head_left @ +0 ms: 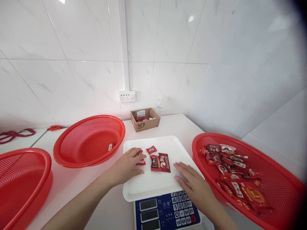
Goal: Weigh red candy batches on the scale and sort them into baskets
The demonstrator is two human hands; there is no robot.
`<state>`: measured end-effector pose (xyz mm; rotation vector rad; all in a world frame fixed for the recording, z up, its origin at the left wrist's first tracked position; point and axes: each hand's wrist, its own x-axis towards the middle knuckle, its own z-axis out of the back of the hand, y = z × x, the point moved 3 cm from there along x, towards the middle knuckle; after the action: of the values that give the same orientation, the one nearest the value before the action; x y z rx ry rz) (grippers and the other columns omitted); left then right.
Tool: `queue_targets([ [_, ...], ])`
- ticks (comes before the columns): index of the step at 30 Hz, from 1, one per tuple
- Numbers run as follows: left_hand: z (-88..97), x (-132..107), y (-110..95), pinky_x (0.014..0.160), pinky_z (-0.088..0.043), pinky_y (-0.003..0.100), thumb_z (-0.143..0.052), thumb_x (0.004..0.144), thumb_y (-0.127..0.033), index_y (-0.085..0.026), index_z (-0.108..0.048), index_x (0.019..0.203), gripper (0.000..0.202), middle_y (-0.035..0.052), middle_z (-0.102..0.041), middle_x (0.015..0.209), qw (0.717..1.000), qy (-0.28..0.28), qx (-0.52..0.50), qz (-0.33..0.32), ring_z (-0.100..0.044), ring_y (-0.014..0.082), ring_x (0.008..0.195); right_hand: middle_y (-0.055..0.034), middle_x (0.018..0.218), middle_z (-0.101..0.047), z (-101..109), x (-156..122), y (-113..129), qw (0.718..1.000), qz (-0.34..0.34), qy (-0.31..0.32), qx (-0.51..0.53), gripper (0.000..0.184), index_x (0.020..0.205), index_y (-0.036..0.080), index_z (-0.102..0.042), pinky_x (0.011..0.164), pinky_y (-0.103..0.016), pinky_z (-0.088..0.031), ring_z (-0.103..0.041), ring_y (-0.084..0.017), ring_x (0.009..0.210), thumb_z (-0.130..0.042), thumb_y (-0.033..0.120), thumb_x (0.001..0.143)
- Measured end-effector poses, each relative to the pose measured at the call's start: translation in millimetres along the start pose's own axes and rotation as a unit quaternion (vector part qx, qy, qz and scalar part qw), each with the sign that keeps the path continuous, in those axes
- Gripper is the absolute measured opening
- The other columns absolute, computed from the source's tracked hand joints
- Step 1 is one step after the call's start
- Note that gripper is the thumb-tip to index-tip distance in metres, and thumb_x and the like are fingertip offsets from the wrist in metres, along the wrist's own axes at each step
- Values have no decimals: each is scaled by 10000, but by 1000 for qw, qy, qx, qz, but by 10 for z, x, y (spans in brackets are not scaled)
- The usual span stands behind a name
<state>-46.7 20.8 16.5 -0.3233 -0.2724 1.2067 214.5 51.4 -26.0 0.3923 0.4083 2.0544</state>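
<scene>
Left hand (127, 166) overlaps red packets (142, 162); right hand (193, 182) overhangs tray (155, 185).

From above, the tray (153, 187) is open to reach, its middle broken only by low packets (160, 162). The left hand (128, 164) blocks its left edge and the right hand (192, 183) its front right corner. The right-hand basket (285, 191) crowds that side; behind, tabletop (176, 126) leaves passage beside the box (141, 127).
</scene>
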Motion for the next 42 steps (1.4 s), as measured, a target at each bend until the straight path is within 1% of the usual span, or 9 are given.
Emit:
queue_targets([
  [4, -50, 48, 25, 936, -451, 410, -425, 882, -183, -232, -589, 1113, 288, 88, -514, 1302, 999, -35, 4, 4, -490, 245, 1175, -54, 1334, -523, 2, -8, 5, 1000, -2, -9, 1, 460, 1281, 220, -520, 1069, -495, -338, -416, -237, 1278, -367, 433, 903],
  [8, 11, 27, 89, 927, -461, 374, -327, 924, -223, -219, -583, 1071, 295, 74, -556, 1255, 996, -85, -6, 28, -529, 218, 1135, -50, 1342, -515, 6, -13, 6, 1000, -11, -6, -2, 467, 1285, 220, -518, 1071, -478, -339, -410, -234, 1283, -365, 438, 902],
  [16, 512, -203, 608, 874, -477, 370, -319, 918, -324, -217, -578, 1058, 313, 82, -517, 1297, 946, -258, 58, 187, -509, 253, 1156, -52, 1352, -503, 8, -6, 15, 1000, -15, 4, -5, 483, 1296, 202, -506, 1072, -486, -335, -402, -231, 1287, -338, 438, 909],
  [19, 569, -208, 828, 904, -454, 437, -340, 904, -348, -185, -582, 1090, 346, 124, -482, 1321, 940, -236, 98, 225, -430, 311, 1234, -53, 1338, -517, 1, -6, 11, 1000, -8, -7, -3, 465, 1286, 213, -516, 1063, -497, -344, -418, -237, 1275, -351, 425, 907],
  [22, 477, -100, 794, 980, -385, 498, -354, 905, -390, -195, -591, 1123, 377, 118, -464, 1357, 961, -185, 101, 179, -314, 327, 1316, -49, 1328, -528, -1, -8, 9, 1000, -6, -14, -2, 454, 1277, 226, -526, 1054, -495, -358, -432, -240, 1265, -360, 424, 904],
  [27, 171, 212, 267, 1056, -316, 452, -380, 916, -343, -221, -498, 1267, 390, 76, -438, 1405, 997, -39, 56, 34, -308, 255, 1336, -56, 1327, -530, 4, -10, 7, 1000, -8, -18, -5, 461, 1271, 209, -534, 1060, -482, -356, -433, -238, 1264, -365, 429, 902],
  [31, -21, 444, -118, 1041, -336, 410, -396, 877, -153, -209, -398, 1347, 474, 95, -414, 1416, 990, 49, 107, -73, -337, 249, 1319, -58, 1314, -542, -2, -3, 1, 1000, 2, -23, -13, 455, 1263, 207, -541, 1055, -478, -364, -446, -238, 1254, -369, 424, 901],
  [36, -148, 682, -209, 937, -424, 389, -422, 848, -133, -125, -530, 1189, 359, 147, -546, 1242, 982, 61, 145, -99, -500, 275, 1150, -58, 1302, -552, -33, 8, -34, 999, 6, -27, -21, 456, 1250, 210, -553, 1049, -486, -370, -456, -246, 1246, -371, 432, 895],
  [42, -176, 691, -1, 816, -480, 338, -416, 760, 11, -144, -599, 1020, 354, 108, -629, 1057, 986, 30, 146, -74, -560, 239, 1002, -62, 1291, -561, -47, 7, -69, 999, 4, -38, -19, 461, 1234, 216, -571, 1020, -490, -405, -480, -260, 1223, -390, 446, 879],
])
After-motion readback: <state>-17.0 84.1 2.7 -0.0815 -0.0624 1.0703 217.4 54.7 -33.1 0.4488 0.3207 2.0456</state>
